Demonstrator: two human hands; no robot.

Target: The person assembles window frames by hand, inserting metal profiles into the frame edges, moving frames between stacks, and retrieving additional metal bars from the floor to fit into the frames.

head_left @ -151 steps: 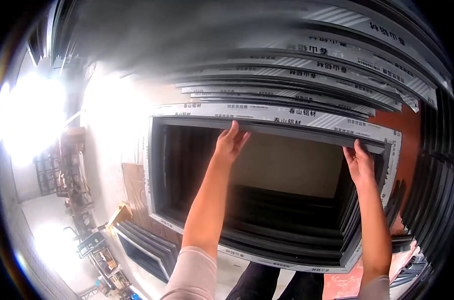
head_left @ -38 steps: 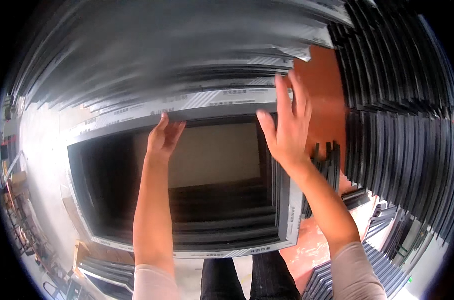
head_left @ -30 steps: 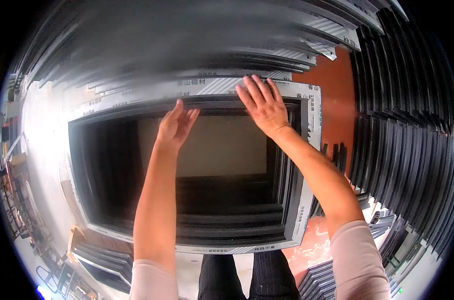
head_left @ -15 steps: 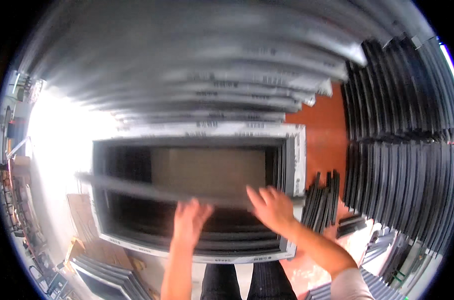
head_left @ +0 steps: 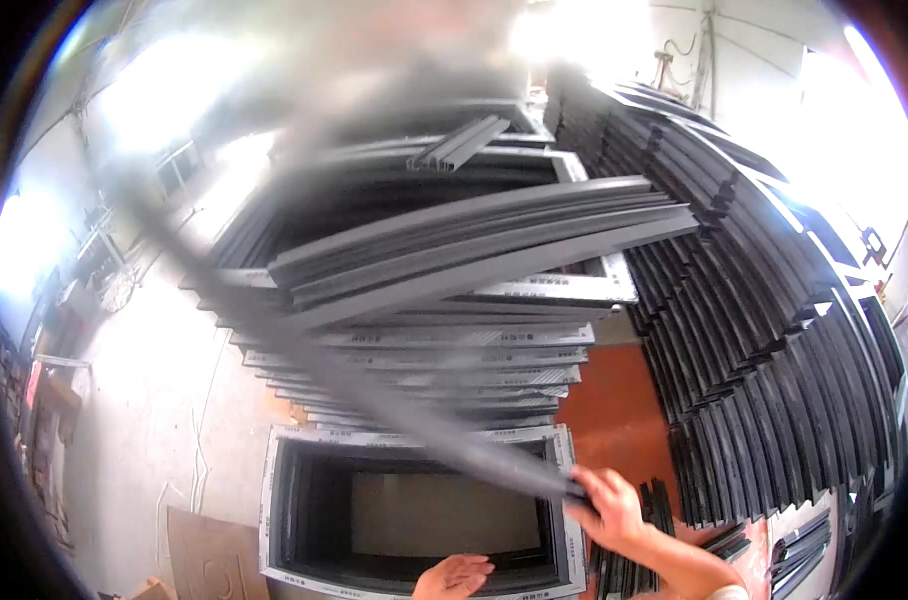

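Observation:
My right hand (head_left: 606, 505) is closed around the near end of a long dark grey profile strip (head_left: 394, 405). From there the strip slants up and away to the far left, its far part smeared by motion. Below it stands a low stack of rectangular dark frames (head_left: 267, 520), their pale rims covered with printed film. My left hand (head_left: 454, 577) is at the near side of this stack, its fingers stretched out and nothing in them. The strip crosses above the stack's far right corner, apart from the left hand.
Beyond is a taller stack of frames (head_left: 414, 358) with loose grey profiles (head_left: 494, 240) lying on top and a few short pieces (head_left: 459, 145) farther back. Tall rows of dark frames (head_left: 774, 400) line the right. Short dark bars (head_left: 659, 510) lie by my right arm. A brown board (head_left: 214, 550) lies left.
The view has tilted up, showing the taller stack's top. The strip has swung from lying across the low stack to a steep slant toward the far left. My left hand is now away from it.

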